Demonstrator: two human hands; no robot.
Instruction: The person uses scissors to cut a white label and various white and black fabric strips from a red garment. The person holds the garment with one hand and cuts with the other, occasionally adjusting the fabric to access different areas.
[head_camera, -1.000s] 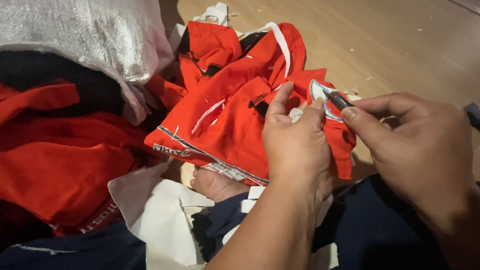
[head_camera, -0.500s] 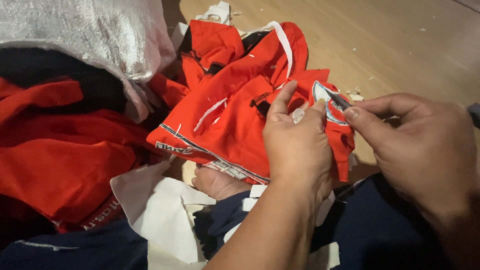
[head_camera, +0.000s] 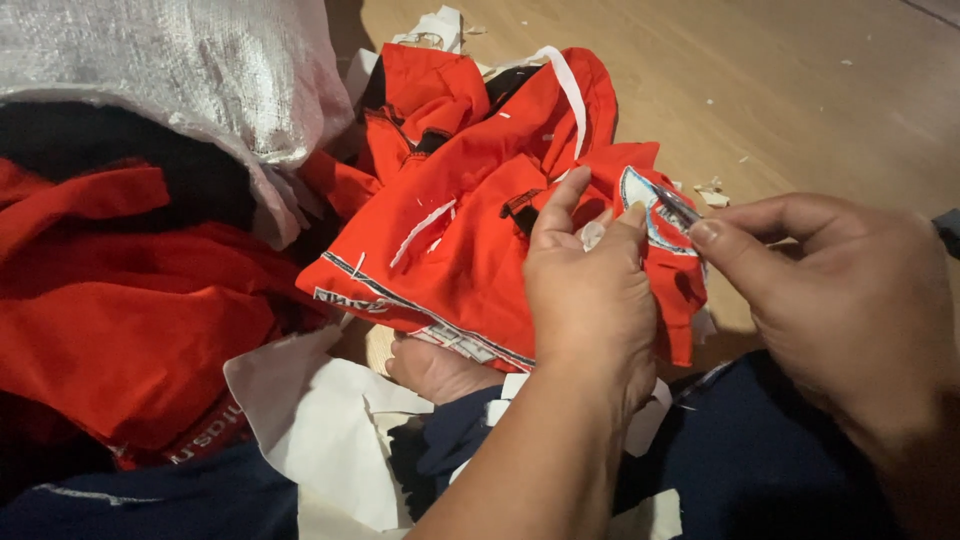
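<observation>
The left hand (head_camera: 590, 290) pinches the red garment (head_camera: 470, 250) over the lap while the right hand (head_camera: 840, 300) grips a small blade (head_camera: 676, 207) at its badge (head_camera: 645, 205), where a slip could nick fingertips or fabric.

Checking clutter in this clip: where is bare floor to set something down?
Bare wooden floor lies top right, beyond the red garment and above the right hand; only small scraps there. Left and bottom are crowded: woven sack, red cloth pile, white pieces.
</observation>
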